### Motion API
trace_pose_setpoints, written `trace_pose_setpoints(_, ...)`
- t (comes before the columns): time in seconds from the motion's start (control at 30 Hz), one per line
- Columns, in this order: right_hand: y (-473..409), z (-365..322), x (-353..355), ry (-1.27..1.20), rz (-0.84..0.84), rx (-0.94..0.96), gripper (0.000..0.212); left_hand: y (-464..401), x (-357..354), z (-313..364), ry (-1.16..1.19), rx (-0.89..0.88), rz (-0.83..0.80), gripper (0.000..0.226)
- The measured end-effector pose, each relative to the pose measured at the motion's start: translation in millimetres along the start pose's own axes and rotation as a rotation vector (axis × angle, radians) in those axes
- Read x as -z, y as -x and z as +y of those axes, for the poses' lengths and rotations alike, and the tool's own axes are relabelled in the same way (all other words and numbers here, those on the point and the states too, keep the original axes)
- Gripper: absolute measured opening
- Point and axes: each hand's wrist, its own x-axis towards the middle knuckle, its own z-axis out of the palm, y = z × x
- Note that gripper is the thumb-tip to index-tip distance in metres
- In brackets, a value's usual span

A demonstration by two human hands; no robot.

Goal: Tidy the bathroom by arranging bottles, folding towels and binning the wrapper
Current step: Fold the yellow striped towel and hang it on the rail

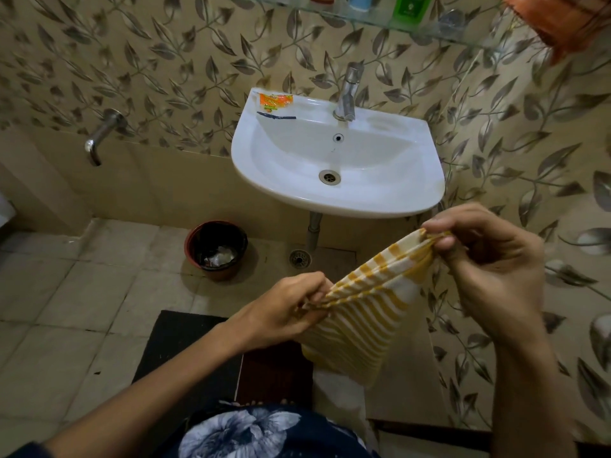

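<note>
While pinched taut: towel [360, 312], hands.

The bottles [360, 2] on the shelf [429, 33] are cut off by the top edge. An orange cloth [562, 21] runs out at the corner. The wrapper's [275, 102] print is too small to read.

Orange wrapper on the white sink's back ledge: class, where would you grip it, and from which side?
Pinch the near edge of the flat orange wrapper, coming from above and the front. It lies flat on the white ceramic sink ledge, left of the chrome tap, so a fingertip must slide under an edge.
</note>
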Motion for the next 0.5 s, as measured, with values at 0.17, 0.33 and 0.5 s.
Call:
trace_pose_setpoints(0.17, 2, 15, 16, 0.067, 0.183, -0.102, 0.025, 14, 2, 0, -0.145, -0.005, -0.148, 0.011)
trace_pose_setpoints(0.33, 5, 25, 22, 0.114, 0.236, -0.164, 0.028, 14, 14, -2, -0.241, 0.224, -0.293, 0.038)
trace_pose_setpoints(0.5, 14, 30, 3, 0.145, 0.087, -0.249, 0.043, -11, 33, 8, 0.04, 0.58, -0.35, 0.071)
